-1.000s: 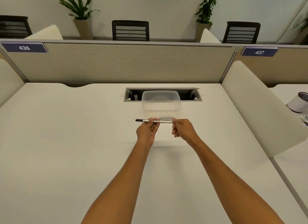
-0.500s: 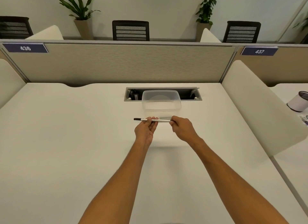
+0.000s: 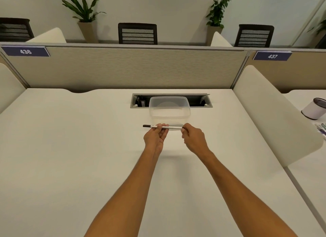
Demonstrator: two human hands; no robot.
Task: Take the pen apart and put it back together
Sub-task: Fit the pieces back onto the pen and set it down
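Note:
A slim white pen [image 3: 173, 127] with a dark cap at its left end is held level above the white desk [image 3: 70, 157], just in front of a clear plastic container. My left hand [image 3: 155, 139] pinches the pen's middle between thumb and fingers, palm up. My right hand [image 3: 194, 139] grips the pen's right end with its fingertips. The dark cap sticks out to the left of my left hand. The pen's right tip is hidden under my right fingers.
A clear plastic container [image 3: 169, 107] stands behind the pen, next to a cable slot [image 3: 139, 100] in the desk. A beige partition [image 3: 123, 69] closes the back. A white divider [image 3: 275, 113] bounds the right side; beyond it stands a white cup [image 3: 314, 109].
Both hands have lifted the pen slightly farther away toward the container. The grip on both ends stays the same.

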